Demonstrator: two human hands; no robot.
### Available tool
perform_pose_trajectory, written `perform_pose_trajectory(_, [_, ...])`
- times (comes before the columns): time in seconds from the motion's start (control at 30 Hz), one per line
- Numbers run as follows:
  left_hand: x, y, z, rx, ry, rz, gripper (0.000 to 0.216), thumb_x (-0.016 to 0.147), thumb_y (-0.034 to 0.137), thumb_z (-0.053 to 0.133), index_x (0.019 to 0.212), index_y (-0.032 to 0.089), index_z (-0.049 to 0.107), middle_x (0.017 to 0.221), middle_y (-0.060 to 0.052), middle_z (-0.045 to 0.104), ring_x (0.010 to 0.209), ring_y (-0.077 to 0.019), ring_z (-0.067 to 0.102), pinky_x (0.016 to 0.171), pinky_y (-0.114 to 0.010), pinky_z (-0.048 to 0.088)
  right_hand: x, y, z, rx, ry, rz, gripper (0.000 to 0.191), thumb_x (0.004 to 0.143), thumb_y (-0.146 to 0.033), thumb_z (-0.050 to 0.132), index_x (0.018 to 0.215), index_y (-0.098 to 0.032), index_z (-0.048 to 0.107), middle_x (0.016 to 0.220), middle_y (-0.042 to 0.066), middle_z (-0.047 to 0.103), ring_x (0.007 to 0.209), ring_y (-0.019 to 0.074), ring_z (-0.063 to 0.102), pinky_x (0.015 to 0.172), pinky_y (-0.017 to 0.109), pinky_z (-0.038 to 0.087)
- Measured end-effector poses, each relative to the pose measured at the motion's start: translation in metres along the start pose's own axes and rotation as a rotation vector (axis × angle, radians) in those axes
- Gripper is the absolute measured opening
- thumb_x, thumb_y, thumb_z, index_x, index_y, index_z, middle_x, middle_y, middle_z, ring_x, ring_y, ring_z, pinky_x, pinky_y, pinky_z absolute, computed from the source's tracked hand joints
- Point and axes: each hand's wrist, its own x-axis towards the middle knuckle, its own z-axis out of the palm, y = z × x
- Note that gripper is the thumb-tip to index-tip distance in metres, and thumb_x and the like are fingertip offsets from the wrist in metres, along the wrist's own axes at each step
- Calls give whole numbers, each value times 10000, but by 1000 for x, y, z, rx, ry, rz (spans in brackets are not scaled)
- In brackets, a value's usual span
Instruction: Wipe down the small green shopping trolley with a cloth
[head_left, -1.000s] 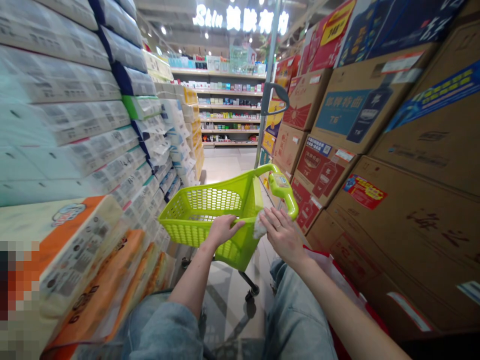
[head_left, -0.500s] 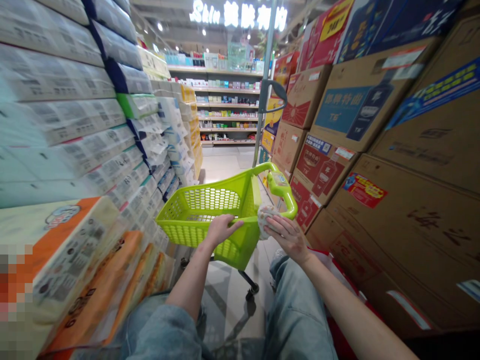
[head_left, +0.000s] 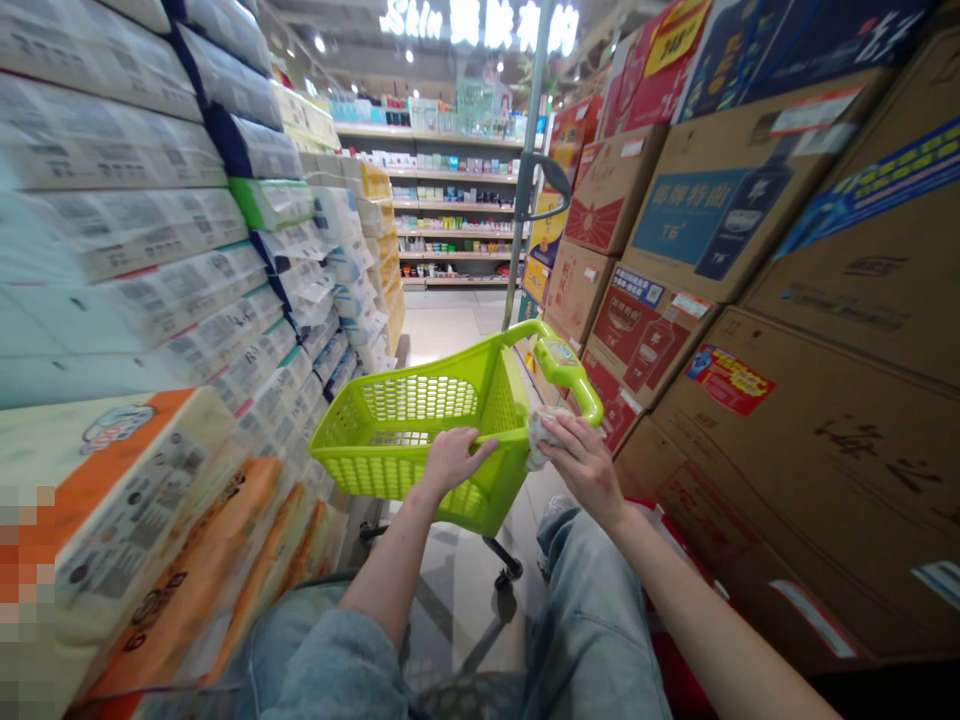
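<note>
Between stacked packs of tissue (head_left: 150,260) on one side and cardboard boxes (head_left: 750,300) on the other, down a narrow shop aisle with shelves (head_left: 457,215) at the far end: a lime-green shopping cart (head_left: 405,430), tilted, basket empty as far as can be seen. Left hand (head_left: 450,458) draped over the near rim of the basket, fingers curled loosely across the edge, thumb out to the right, resting more than gripping. Right hand (head_left: 585,462) just beside the lower end of the cart handle (head_left: 574,378), fingers closed around a crumpled whitish cloth (head_left: 541,432), pressing it against the corner where handle meets basket. Handle running long from near-right up and away to the left, so its length lies ahead of and above the right fingertips; cloth at its near end, touching. Right hand clearly the nearer to the handle; left hand well to the side on the rim, apart from the cloth. Jeans-clad knees (head_left: 592,620) low in view, cart wheel (head_left: 508,575) on the tiled floor between them.
</note>
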Motion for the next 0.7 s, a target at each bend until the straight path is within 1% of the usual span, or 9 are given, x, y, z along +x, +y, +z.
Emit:
perform_pose_trajectory(0.13, [1,3,0,-18,-6,-13,555,921,578,224,717,193,569,763,-41,628,763,-166,567,660,-270,348,16,-24,13,25,-27,-67,231,914,-164,475,988,-239,680,1285,5,583,1295,158,420,1101,404,351])
perform_pose_trajectory(0.2, [2,2,-1,-31,-5,-14,555,924,572,224,707,192,565,757,-38,625,752,-163,565,654,-270,344,17,-26,13,24,-64,-89,265,922,-145,444,1033,-235,668,1302,8,568,1315,160,395,1112,403,334])
perform_pose_trajectory(0.27, [2,1,-1,-34,-6,-9,555,925,571,223,698,190,556,745,-36,619,734,-162,561,639,-271,334,10,-18,9,12,-98,-68,302,923,-123,423,1082,-240,651,1329,11,542,1337,168,363,1124,407,310])
perform_pose_trajectory(0.33, [3,0,-1,-24,-7,-7,558,926,573,216,688,189,544,733,-33,612,722,-162,557,627,-271,323,0,-5,2,-17,-65,-10,309,917,-113,429,1099,-241,643,1335,17,536,1339,179,360,1121,421,303])
perform_pose_trajectory(0.43, [4,0,0,-10,-9,-13,560,925,577,210,685,190,535,737,-33,613,733,-163,559,627,-272,316,-16,16,-8,-66,66,80,269,906,-130,469,1074,-238,649,1307,29,563,1305,184,414,1085,443,340])
perform_pose_trajectory(0.5, [6,1,1,-13,-3,-24,557,922,581,213,689,191,534,746,-34,617,749,-167,562,634,-273,315,-22,25,-14,-86,126,142,243,900,-151,491,1059,-239,653,1284,35,583,1271,186,454,1047,442,376])
perform_pose_trajectory(0.6, [9,4,3,-20,0,-46,557,920,585,217,681,192,529,742,-34,617,748,-173,562,626,-275,306,-24,26,-14,-93,174,276,220,891,-186,514,1046,-240,661,1239,57,603,1194,211,500,979,434,432])
perform_pose_trajectory(0.7, [11,7,5,-26,-6,-65,554,917,589,223,677,193,528,736,-35,615,744,-176,560,620,-277,300,-24,17,-3,-28,234,399,195,882,-233,527,1021,-223,665,1146,93,575,1062,218,536,855,392,510])
